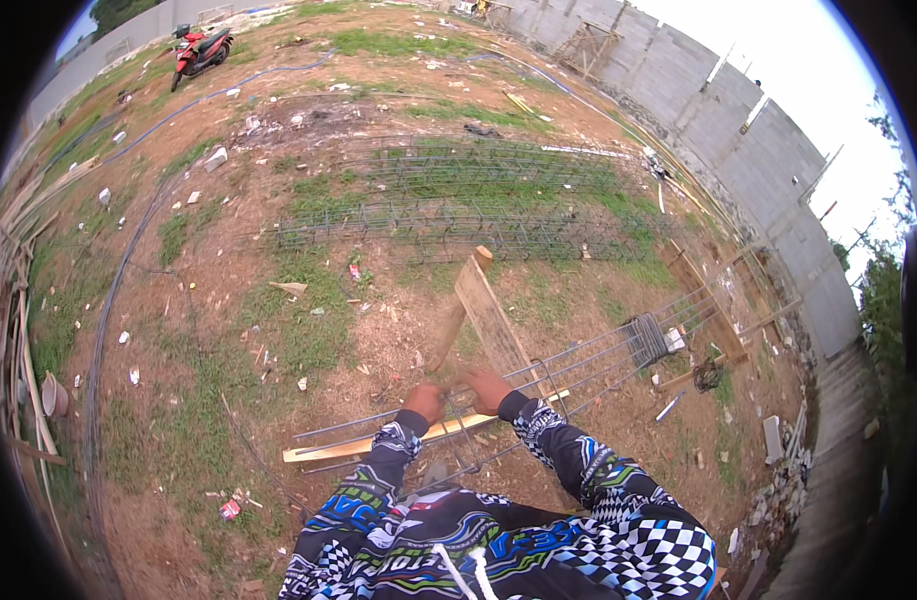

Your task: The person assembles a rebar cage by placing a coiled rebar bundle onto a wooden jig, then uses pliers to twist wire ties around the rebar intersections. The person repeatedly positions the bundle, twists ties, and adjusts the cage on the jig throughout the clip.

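Long steel bars (588, 362) run across in front of me, from lower left to upper right, resting by wooden supports. A bent square stirrup (465, 440) stands around the bars between my forearms. Curled at the top of this stirrup, my left hand (424, 402) is closed at the bars. My right hand (486, 390) is just beside it, fingers bent inward toward the left one. What the fingertips pinch is too small to make out. Farther right, a bundle of stirrups (648, 340) is gathered around the bars. A pale wooden strip (318, 453) lies below them.
An upright plank (493, 310) and a round post (458, 325) stand just beyond my hands. Assembled rebar cages (458, 222) lie on the grass ahead. A wooden frame (713, 300) is at right, a block wall (698, 110) behind, a red motorbike (200, 52) far left.
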{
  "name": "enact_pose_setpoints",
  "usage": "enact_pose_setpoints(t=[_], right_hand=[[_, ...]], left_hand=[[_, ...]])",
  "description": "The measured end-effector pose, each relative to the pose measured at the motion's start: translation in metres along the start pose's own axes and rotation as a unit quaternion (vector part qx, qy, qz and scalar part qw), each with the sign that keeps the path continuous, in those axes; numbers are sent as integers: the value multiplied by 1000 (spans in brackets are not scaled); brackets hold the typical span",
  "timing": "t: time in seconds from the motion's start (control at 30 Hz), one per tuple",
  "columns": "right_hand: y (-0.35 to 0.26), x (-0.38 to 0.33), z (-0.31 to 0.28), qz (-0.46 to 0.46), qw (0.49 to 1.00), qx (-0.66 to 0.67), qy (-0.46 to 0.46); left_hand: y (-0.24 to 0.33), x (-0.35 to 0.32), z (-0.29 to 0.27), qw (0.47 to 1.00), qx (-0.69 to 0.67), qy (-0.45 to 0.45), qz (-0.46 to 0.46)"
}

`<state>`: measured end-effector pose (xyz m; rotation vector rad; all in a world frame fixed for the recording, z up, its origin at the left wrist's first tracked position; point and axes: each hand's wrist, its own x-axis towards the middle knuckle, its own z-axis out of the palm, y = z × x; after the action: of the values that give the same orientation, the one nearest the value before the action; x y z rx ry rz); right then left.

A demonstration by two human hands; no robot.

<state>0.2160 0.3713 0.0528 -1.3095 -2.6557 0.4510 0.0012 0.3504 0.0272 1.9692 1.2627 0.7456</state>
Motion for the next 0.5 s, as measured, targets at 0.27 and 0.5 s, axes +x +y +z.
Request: enact_pose_setpoints(t=[0.27,0.5], right_hand=[[-43,-38,-3,309,939,-146,26],[-42,-28,15,347,908,72,224]], left_hand=[[4,0,1,1000,6,-12,13],[-3,2,2,1000,0,7,23]])
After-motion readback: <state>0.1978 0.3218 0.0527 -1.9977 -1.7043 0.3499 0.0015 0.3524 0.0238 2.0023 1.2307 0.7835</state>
